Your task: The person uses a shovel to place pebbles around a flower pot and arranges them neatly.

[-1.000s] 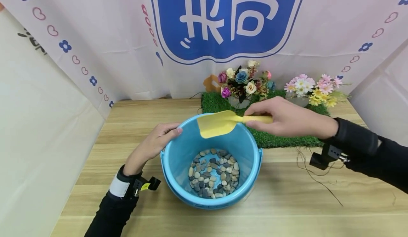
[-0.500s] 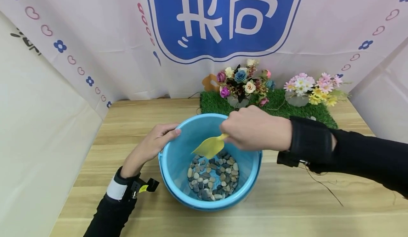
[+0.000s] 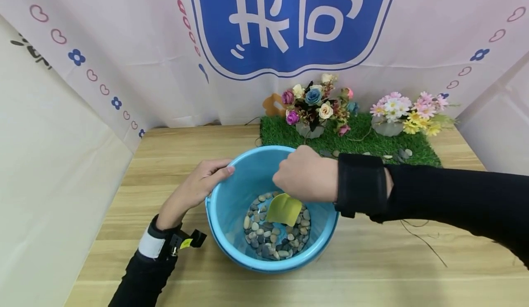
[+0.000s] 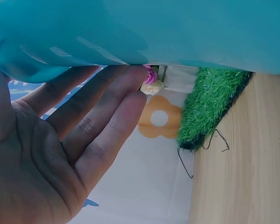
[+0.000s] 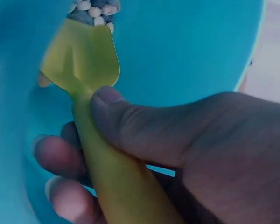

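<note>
A light-blue bucket stands on the wooden table, with grey, white and tan pebbles over its bottom. At its left rim, my left hand holds on, the thumb hooked over the edge. The left wrist view shows the other fingers extended against the outer wall. My right hand reaches over the far right of the rim and grips a yellow toy shovel by its handle, the thumb laid along it in the right wrist view. The shovel's blade points down among the pebbles.
Behind the bucket lies a green turf mat with several loose stones. On it stand a pot of mixed roses and a pot of pink, white and yellow daisies. A printed cloth hangs at the back.
My right hand has moved left and down over the bucket, taking the shovel from rim height to the pebbles with its blade turned downward. My left hand stays on the rim.
</note>
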Motion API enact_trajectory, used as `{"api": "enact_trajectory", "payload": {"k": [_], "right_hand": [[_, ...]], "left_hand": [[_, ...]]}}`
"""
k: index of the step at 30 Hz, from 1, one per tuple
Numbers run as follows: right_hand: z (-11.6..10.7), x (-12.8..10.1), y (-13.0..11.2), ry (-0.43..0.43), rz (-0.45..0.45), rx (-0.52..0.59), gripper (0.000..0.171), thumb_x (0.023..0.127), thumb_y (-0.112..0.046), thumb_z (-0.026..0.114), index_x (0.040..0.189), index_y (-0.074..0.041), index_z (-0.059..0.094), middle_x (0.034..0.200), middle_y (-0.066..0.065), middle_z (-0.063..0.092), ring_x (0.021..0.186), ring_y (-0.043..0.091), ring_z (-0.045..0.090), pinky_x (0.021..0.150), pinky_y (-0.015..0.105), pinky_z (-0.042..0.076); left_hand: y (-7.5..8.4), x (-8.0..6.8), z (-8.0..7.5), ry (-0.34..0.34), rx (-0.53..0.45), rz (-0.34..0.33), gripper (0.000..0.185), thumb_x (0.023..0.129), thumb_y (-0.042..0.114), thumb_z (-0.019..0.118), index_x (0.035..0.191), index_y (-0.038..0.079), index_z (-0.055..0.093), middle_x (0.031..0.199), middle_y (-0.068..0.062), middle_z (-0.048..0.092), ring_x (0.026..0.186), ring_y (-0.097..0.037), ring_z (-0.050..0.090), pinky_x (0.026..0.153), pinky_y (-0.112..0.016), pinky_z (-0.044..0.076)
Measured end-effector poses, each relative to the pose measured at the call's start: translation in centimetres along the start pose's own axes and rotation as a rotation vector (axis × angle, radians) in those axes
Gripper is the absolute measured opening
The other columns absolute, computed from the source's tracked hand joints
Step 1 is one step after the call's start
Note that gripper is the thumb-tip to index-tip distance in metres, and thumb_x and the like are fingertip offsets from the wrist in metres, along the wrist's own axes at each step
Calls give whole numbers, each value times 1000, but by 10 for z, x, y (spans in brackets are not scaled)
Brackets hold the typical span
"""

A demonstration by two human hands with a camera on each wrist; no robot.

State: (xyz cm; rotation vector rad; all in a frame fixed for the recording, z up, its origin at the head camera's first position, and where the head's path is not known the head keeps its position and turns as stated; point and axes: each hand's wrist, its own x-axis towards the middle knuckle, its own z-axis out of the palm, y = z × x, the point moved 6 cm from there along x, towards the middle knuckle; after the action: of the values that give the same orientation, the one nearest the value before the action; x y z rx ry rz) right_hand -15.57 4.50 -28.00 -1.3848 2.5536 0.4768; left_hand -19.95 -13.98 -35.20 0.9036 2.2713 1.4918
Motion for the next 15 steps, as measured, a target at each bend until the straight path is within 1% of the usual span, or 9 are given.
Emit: {"api": "enact_trajectory", "payload": {"k": [2, 6, 11, 15], "right_hand": [[-1, 2, -3, 15, -5, -44, 32, 101, -16, 66, 70, -14, 56, 60, -1, 33, 54, 12, 21, 46, 24, 20], [-2, 3, -5, 34, -7, -101, 43, 101, -16, 65, 63, -16, 44, 59, -1, 25, 55, 12, 16, 48, 26, 15], [1, 4, -6, 26, -19, -117, 47, 101, -14, 64, 61, -16, 39, 58, -2, 23, 53, 12, 15, 46, 25, 15], [3, 3, -3, -21, -39, -81, 42, 101, -10, 62, 64, -16, 43, 59, -2, 28, 54, 12, 20, 46, 24, 20]], "left_hand": [[0, 0, 0, 0, -3, -4, 34, 107, 11, 45, 131, -7, 62, 98, -16, 73, 70, -23, 75, 58, -40, 63], [0, -1, 0, -5, -7, -17, 34, 108, 12, 44, 131, -6, 62, 97, -16, 73, 70, -23, 75, 58, -40, 63], [0, -1, -1, 0, -4, -17, 34, 108, 13, 44, 132, -5, 62, 96, -16, 73, 70, -24, 75, 58, -40, 63], [0, -1, -1, -4, -8, -16, 35, 108, 13, 44, 132, -5, 61, 97, -16, 73, 70, -24, 75, 58, -40, 63]]}}
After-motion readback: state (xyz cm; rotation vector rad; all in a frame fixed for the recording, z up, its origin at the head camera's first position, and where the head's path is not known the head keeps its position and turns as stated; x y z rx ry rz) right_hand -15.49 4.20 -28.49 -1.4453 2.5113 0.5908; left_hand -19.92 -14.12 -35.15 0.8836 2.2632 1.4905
